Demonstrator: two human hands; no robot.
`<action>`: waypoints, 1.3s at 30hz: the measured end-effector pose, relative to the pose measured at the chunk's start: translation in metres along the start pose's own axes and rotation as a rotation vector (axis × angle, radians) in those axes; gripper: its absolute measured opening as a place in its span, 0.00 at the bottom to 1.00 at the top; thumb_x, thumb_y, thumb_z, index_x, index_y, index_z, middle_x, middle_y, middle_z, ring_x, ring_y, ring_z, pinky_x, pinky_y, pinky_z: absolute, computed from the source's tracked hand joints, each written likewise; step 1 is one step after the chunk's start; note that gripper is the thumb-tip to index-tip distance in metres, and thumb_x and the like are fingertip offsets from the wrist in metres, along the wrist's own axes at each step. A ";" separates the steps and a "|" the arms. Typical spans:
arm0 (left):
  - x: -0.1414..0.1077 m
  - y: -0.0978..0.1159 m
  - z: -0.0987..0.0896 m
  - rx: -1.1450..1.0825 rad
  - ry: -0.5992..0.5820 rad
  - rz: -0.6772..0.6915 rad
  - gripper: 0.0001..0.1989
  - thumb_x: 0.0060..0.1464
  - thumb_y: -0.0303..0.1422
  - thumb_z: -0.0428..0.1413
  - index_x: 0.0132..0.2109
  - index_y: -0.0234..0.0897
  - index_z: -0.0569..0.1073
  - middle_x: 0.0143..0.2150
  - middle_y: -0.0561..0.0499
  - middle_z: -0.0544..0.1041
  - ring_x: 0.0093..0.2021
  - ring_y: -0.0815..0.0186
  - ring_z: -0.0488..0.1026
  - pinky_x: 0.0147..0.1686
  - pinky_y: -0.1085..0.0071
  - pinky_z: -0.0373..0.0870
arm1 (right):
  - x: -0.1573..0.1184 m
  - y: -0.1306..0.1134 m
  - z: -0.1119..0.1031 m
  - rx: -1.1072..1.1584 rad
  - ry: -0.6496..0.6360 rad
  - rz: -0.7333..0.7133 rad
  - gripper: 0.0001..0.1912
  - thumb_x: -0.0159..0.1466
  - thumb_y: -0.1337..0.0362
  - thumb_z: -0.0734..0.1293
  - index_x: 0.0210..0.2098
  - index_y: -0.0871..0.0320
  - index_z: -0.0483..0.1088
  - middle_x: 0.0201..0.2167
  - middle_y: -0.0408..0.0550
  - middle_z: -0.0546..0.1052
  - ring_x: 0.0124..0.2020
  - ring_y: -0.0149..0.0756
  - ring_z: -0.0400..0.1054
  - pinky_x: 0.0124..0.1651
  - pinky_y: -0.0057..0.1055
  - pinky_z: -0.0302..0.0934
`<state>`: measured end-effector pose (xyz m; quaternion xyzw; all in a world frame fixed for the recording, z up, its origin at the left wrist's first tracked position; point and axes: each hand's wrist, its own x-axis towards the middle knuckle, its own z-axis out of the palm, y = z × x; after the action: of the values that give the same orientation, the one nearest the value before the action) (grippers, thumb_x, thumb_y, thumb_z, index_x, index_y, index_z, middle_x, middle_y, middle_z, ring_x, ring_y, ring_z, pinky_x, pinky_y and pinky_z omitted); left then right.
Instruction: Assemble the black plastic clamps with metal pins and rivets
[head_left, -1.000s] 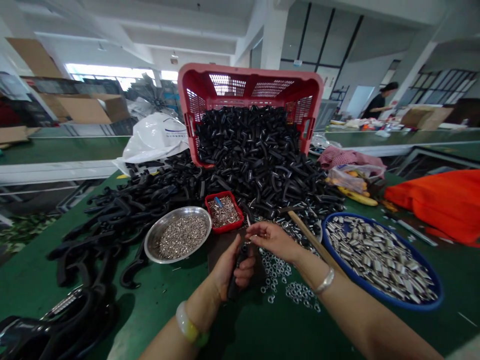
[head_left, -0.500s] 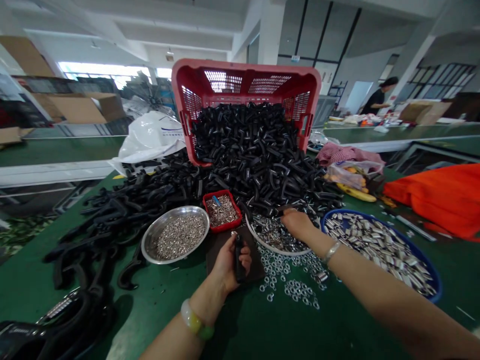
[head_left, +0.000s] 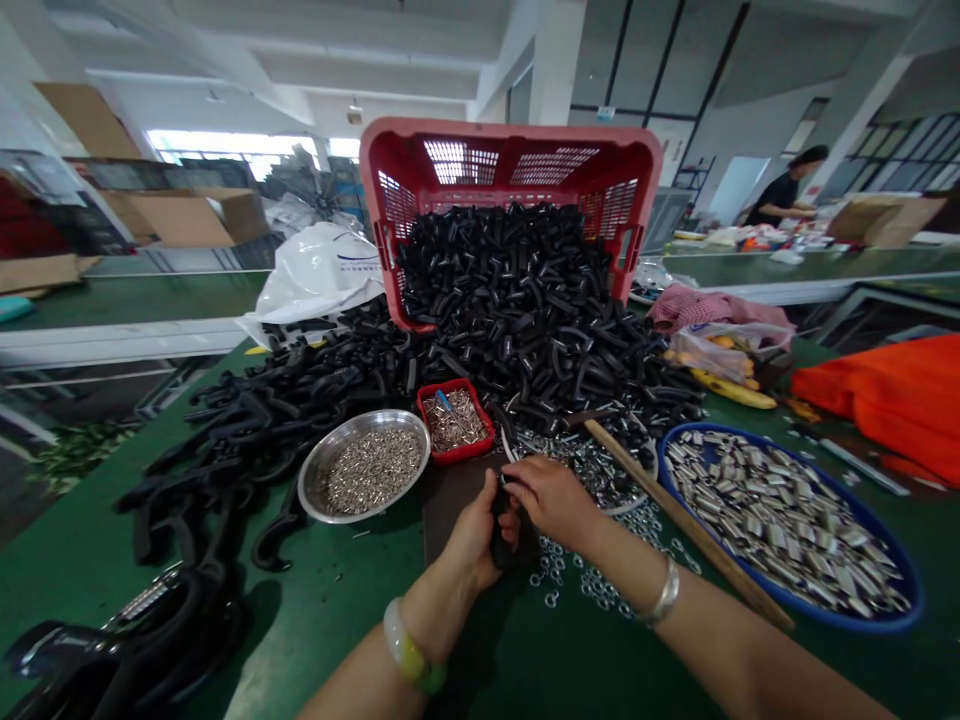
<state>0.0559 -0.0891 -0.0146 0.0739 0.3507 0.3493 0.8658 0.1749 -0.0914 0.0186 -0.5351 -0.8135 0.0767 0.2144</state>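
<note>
Black plastic part (head_left: 506, 528) sits clamped in the curled fingers of the left hand (head_left: 471, 535), its top end just below the right hand (head_left: 551, 497), whose fingertips pinch together on it. Steel washers (head_left: 574, 585) lie scattered just beside, on the green table (head_left: 360, 620).

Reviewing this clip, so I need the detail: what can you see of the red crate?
The red crate is plastic, with perforated mesh walls and a solid rim. It lies tipped over, its open mouth facing the person, and black curved parts spill out of it in a heap. It sits on the green table, with a white plastic bag against its left side.
</note>
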 end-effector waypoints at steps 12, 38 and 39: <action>-0.005 0.018 -0.006 -0.065 -0.015 0.082 0.11 0.49 0.36 0.56 0.35 0.34 0.65 0.30 0.55 0.70 0.12 0.85 0.52 0.08 0.87 0.49 | 0.004 0.064 -0.052 -0.362 -0.107 0.251 0.16 0.63 0.59 0.56 0.46 0.53 0.67 0.44 0.48 0.72 0.46 0.35 0.64 0.46 0.29 0.57; -0.005 0.019 -0.021 -0.007 -0.167 0.063 0.15 0.49 0.41 0.55 0.34 0.33 0.64 0.24 0.58 0.64 0.13 0.85 0.49 0.11 0.87 0.46 | -0.007 -0.004 -0.035 0.115 0.020 -0.003 0.09 0.59 0.66 0.58 0.37 0.61 0.65 0.28 0.47 0.72 0.28 0.30 0.64 0.32 0.27 0.58; -0.006 0.018 -0.023 0.034 -0.166 0.096 0.15 0.48 0.41 0.56 0.34 0.33 0.63 0.22 0.59 0.63 0.13 0.84 0.49 0.11 0.87 0.45 | -0.006 -0.012 -0.031 0.102 0.017 -0.025 0.08 0.59 0.67 0.58 0.37 0.61 0.65 0.30 0.48 0.72 0.30 0.31 0.65 0.33 0.28 0.58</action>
<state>0.0276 -0.0823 -0.0211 0.1339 0.2797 0.3772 0.8727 0.1804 -0.1050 0.0489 -0.5137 -0.8135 0.1109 0.2490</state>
